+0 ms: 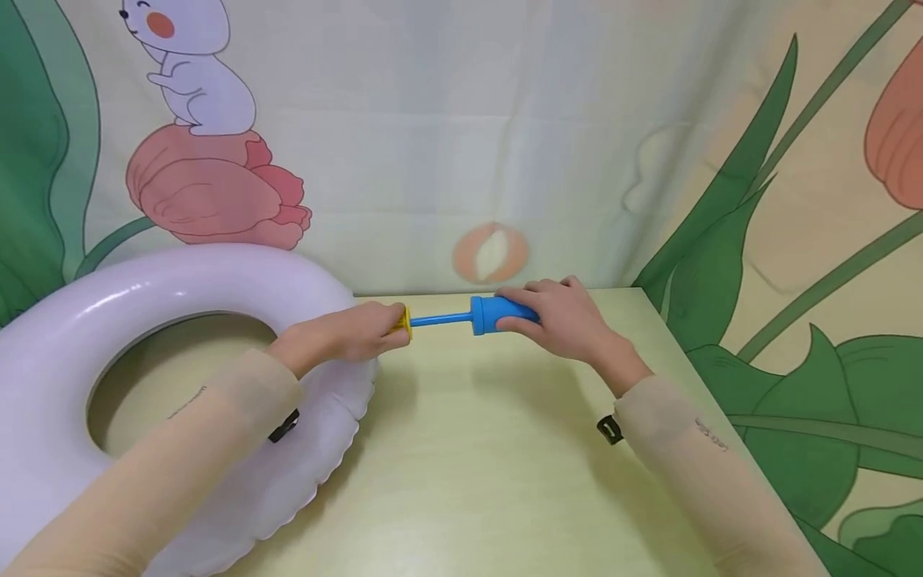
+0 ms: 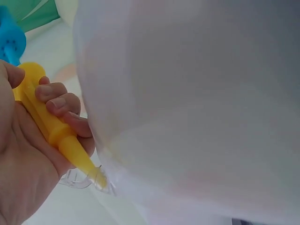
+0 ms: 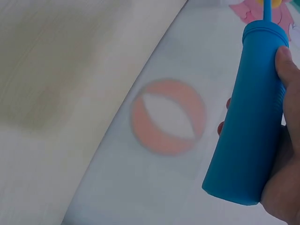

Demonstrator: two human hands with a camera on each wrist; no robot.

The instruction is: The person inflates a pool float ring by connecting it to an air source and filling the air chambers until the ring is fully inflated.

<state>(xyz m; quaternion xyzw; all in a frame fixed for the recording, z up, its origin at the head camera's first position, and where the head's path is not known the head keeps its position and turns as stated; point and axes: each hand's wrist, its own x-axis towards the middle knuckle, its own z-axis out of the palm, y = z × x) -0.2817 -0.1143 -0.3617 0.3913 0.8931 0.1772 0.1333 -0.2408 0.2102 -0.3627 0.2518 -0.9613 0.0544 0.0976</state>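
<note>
A hand pump has a blue barrel (image 1: 492, 314), a thin blue rod (image 1: 441, 319) and a yellow handle (image 2: 43, 115) that tapers to a nozzle (image 2: 79, 157). My left hand (image 1: 364, 332) grips the yellow handle, fingers wrapped round it in the left wrist view. The nozzle tip sits in a clear valve (image 2: 98, 178) on the white swim ring (image 1: 216, 276). My right hand (image 1: 566, 316) holds the blue barrel, thumb along its side. The rod is drawn out between the two hands, and the pump lies roughly level above the table.
The swim ring, plump with a wrinkled outer seam, covers the left side of the pale wood-grain table (image 1: 461, 481). A printed cloth (image 1: 433, 120) with flowers and leaves hangs behind the table and along its right side. Beige sleeves cover both forearms.
</note>
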